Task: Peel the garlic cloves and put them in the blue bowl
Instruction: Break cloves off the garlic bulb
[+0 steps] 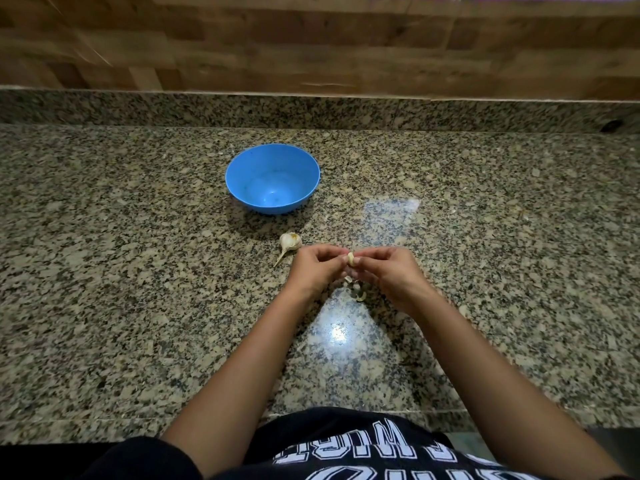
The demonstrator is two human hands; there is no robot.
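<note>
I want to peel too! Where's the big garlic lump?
Find the round blue plastic bowl on the speckled granite counter. In front of it, beside the left hand, lies a whitish garlic bulb. Unlike the peel scraps, it's plump with a dry stalk.

Dim overhead light glares off the countertop [337, 332]; edges bow.

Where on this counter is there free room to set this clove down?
Bare counter runs wide left of the blue bowl and garlic bulb, and right of the right hand. A strip lies free behind the bowl. Peel scraps crowd the spot under the left hand and right hand.
</note>
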